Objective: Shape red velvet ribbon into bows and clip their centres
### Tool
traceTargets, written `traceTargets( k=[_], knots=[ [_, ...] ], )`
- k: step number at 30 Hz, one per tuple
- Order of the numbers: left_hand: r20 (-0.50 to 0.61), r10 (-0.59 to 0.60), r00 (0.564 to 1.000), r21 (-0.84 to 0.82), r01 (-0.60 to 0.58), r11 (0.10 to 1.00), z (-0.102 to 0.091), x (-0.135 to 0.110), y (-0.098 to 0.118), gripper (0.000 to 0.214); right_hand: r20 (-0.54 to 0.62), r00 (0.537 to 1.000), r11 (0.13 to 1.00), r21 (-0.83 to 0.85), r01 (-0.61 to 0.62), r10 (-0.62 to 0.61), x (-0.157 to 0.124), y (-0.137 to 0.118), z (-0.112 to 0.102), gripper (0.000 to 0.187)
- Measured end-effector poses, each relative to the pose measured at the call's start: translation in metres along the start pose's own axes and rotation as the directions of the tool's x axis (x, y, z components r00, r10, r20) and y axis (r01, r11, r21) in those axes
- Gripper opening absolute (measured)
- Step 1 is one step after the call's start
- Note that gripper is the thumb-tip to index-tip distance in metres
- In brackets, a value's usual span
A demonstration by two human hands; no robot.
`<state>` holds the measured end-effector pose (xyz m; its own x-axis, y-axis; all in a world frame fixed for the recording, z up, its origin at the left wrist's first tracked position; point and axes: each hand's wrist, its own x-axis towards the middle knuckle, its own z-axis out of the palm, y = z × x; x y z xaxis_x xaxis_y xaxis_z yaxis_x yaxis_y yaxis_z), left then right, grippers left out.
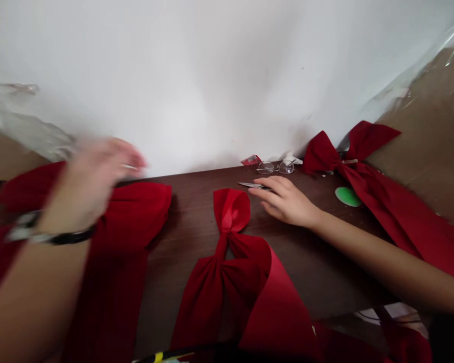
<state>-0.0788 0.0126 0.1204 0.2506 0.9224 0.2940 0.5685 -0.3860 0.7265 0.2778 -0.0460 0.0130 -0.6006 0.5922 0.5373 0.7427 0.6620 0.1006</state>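
My right hand (pixel 287 201) lies on the dark table with its fingers over the handle of small pointed scissors (pixel 247 185), whose blades point left. My left hand (pixel 102 166), smeared by motion, is raised over red fabric bows at the left; a thin pale streak shows near its fingertips, too blurred to name. Between the hands lies a red ribbon (pixel 227 247), gathered at a knot with a small loop on top and wide tails running toward me. A red bow (pixel 136 206) sits under my left wrist, partly hidden by the arm.
Eyeglasses (pixel 276 167) and a small red packet (pixel 251 160) lie against the white wall. Another red bow (pixel 350 159) with long tails leans at the right beside a green disc (pixel 348 196). Clear plastic over brown cardboard (pixel 431 116) stands on the right.
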Motion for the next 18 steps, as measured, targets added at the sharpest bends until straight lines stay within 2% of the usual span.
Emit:
traceTargets(
  k=[1, 2, 3, 5, 6, 7, 9, 11, 12, 13, 14, 15, 16, 17, 18],
  knots=[
    [0.188, 0.020, 0.982, 0.063, -0.032, 0.998, 0.015, -0.003, 0.001, 0.026, 0.038, 0.996, 0.996, -0.015, 0.086, -0.085, 0.010, -0.010, -0.004, 0.049],
    [0.367, 0.015, 0.930, 0.129, -0.067, 0.989, 0.031, -0.007, 0.001, 0.028, 0.082, 0.983, 0.986, -0.016, 0.166, -0.164, 0.021, -0.020, -0.007, 0.052],
    [0.497, 0.000, 0.867, 0.201, -0.116, 0.973, 0.047, -0.010, 0.001, 0.030, 0.117, 0.969, 0.976, -0.003, 0.218, -0.216, 0.033, -0.029, -0.008, 0.054],
    [0.664, -0.022, 0.748, 0.349, -0.283, 0.894, 0.069, -0.014, -0.001, 0.031, 0.161, 0.936, 0.949, 0.058, 0.309, -0.314, 0.051, -0.043, -0.004, 0.042],
    [0.689, -0.024, 0.724, 0.397, -0.349, 0.849, 0.073, -0.015, -0.003, 0.031, 0.187, 0.916, 0.935, 0.084, 0.345, -0.355, 0.058, -0.047, 0.000, 0.030],
    [0.692, -0.034, 0.721, 0.427, -0.370, 0.825, 0.071, -0.015, -0.004, 0.033, 0.218, 0.898, 0.924, 0.107, 0.368, -0.383, 0.062, -0.050, 0.004, 0.022],
    [0.674, -0.024, 0.738, 0.438, -0.373, 0.818, 0.056, -0.011, -0.006, 0.032, 0.235, 0.891, 0.919, 0.166, 0.356, -0.388, 0.065, -0.049, 0.012, 0.025],
    [0.601, 0.016, 0.799, 0.431, -0.341, 0.835, 0.036, -0.007, -0.005, 0.032, 0.133, 0.949, 0.924, 0.302, 0.235, -0.284, 0.062, -0.046, 0.017, 0.024],
    [0.552, 0.064, 0.832, 0.412, -0.338, 0.846, 0.029, -0.005, -0.003, 0.032, 0.052, 0.984, 0.897, 0.421, 0.135, -0.172, 0.060, -0.044, 0.018, 0.020],
    [0.499, 0.134, 0.856, 0.381, -0.356, 0.854, 0.025, -0.005, 0.000, 0.034, -0.017, 1.000, 0.822, 0.569, 0.029, -0.023, 0.058, -0.043, 0.019, 0.015],
    [0.455, 0.218, 0.863, 0.338, -0.394, 0.855, 0.026, -0.006, 0.002, 0.039, -0.044, 0.990, 0.687, 0.724, -0.062, 0.136, 0.056, -0.043, 0.020, 0.011],
    [0.422, 0.307, 0.853, 0.283, -0.446, 0.849, 0.030, -0.009, 0.006, 0.047, -0.021, 0.964, 0.504, 0.855, -0.120, 0.265, 0.056, -0.045, 0.021, 0.012],
    [0.408, 0.370, 0.835, 0.227, -0.485, 0.844, 0.037, -0.012, 0.008, 0.056, 0.038, 0.939, 0.303, 0.941, -0.148, 0.341, 0.056, -0.048, 0.023, 0.019],
    [0.416, 0.421, 0.806, 0.171, -0.525, 0.834, 0.046, -0.017, 0.011, 0.062, 0.104, 0.925, 0.116, 0.981, -0.156, 0.365, 0.057, -0.052, 0.026, 0.028],
    [0.437, 0.459, 0.774, 0.119, -0.555, 0.823, 0.056, -0.022, 0.012, 0.064, 0.156, 0.923, -0.033, 0.988, -0.154, 0.352, 0.058, -0.057, 0.029, 0.035]
  ],
)
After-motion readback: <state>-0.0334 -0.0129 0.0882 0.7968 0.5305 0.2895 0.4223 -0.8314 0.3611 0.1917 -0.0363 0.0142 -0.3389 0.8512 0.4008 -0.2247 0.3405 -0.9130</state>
